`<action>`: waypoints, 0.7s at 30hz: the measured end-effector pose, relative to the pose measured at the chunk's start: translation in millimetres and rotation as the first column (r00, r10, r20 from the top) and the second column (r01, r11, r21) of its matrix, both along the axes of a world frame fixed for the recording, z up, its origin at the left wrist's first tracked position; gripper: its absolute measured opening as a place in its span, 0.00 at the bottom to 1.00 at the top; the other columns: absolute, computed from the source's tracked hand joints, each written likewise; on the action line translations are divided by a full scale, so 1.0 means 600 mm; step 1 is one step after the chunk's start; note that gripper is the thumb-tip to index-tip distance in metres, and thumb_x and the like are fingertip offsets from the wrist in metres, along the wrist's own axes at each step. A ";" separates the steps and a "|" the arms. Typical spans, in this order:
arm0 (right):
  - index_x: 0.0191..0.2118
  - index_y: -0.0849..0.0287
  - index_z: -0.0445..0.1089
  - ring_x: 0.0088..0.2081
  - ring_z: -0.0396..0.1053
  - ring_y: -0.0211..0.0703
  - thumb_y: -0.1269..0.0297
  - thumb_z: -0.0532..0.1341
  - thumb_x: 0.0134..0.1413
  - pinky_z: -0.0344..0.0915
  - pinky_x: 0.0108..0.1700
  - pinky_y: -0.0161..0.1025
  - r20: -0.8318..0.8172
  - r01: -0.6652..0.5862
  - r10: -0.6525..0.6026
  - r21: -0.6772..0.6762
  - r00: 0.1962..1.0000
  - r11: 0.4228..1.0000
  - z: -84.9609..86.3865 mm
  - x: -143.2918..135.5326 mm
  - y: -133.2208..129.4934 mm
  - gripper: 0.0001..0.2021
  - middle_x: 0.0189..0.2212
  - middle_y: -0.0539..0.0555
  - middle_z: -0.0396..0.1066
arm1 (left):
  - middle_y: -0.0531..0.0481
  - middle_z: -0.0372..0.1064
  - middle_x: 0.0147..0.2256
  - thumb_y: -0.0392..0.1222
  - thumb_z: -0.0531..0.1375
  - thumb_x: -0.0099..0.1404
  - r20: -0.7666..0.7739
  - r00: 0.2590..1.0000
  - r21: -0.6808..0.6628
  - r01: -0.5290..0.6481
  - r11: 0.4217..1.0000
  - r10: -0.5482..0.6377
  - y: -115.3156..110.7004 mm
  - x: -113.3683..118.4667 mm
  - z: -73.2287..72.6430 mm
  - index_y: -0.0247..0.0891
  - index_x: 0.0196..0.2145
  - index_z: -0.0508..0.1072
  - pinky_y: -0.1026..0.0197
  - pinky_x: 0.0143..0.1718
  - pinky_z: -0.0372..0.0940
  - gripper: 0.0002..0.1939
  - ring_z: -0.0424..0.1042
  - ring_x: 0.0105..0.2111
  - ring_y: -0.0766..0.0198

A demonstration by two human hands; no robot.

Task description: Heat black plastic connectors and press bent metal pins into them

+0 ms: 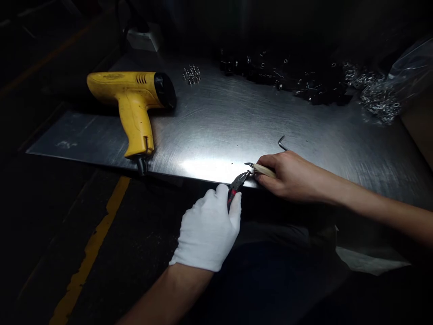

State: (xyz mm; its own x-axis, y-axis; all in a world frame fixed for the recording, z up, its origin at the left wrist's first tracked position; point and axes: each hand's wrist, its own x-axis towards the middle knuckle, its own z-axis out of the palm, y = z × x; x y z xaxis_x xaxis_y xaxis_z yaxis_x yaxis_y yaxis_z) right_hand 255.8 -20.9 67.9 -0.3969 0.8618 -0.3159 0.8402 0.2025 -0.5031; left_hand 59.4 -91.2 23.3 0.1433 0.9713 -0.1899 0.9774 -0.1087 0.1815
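Left hand (209, 228), in a white glove, closed around pliers (238, 181) with red-and-black handles; pliers angled up and to the right, their nose at the front edge of the tabletop (216, 131). Right hand (287, 176), bare, clamped on a pale-handled tool (264, 170) with a dark, pointed tip directed left. Hands near each other but not touching. A small metal piece (249, 173) sits at the nose of the pliers, just beside the right fingertips; cannot tell which grip bears it.

Just beyond the right knuckles: a bent metal rod (282, 142), lower end hidden by the hand; whether held or lying, unclear.

Farther out, left: yellow heat gun (133, 104) on its side, black end to the right, handle toward the front edge, cord running off it. Behind and right of it, a small cluster of metal pins (191, 74). Far side, right of centre: a spread of dark parts (287, 76) with shiny bits. Far right: a heap of metal rings (380, 99) by a clear plastic bag (414, 63). Floor at left: worn yellow line (96, 237).
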 end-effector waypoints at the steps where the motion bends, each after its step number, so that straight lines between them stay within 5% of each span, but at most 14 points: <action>1: 0.33 0.55 0.71 0.24 0.66 0.37 0.62 0.58 0.62 0.59 0.23 0.37 -0.025 0.010 -0.010 -0.016 1.000 1.000 0.002 0.001 -0.001 0.07 0.25 0.47 0.71 | 0.53 0.66 0.28 0.53 0.46 0.75 0.024 1.000 -0.017 -0.010 1.000 0.010 0.001 -0.001 0.000 0.42 0.37 0.65 0.62 0.23 0.49 0.16 0.70 0.24 0.59; 8: 0.37 0.55 0.73 0.24 0.66 0.34 0.58 0.60 0.65 0.60 0.22 0.33 -0.175 0.051 -0.058 -0.045 0.983 0.998 0.006 0.002 -0.007 0.08 0.27 0.44 0.72 | 0.53 0.68 0.30 0.53 0.47 0.75 0.042 0.998 -0.068 -0.040 0.997 0.043 0.002 -0.002 0.000 0.43 0.39 0.65 0.61 0.23 0.50 0.14 0.71 0.25 0.58; 13: 0.36 0.55 0.73 0.25 0.66 0.33 0.64 0.60 0.63 0.60 0.24 0.34 -0.185 0.028 -0.024 0.019 0.982 0.999 -0.003 0.001 -0.004 0.05 0.26 0.44 0.72 | 0.53 0.68 0.31 0.53 0.48 0.74 0.033 0.999 -0.064 -0.031 0.997 0.034 0.001 -0.003 -0.004 0.43 0.39 0.66 0.60 0.24 0.50 0.14 0.71 0.26 0.58; 21: 0.34 0.57 0.69 0.24 0.64 0.34 0.68 0.58 0.62 0.57 0.25 0.35 -0.130 -0.045 0.056 0.085 0.990 0.995 0.001 -0.006 0.000 0.06 0.25 0.46 0.70 | 0.54 0.68 0.29 0.50 0.48 0.75 0.242 0.968 -0.155 -0.022 0.988 0.060 0.010 -0.016 -0.003 0.43 0.36 0.65 0.62 0.24 0.53 0.13 0.69 0.25 0.63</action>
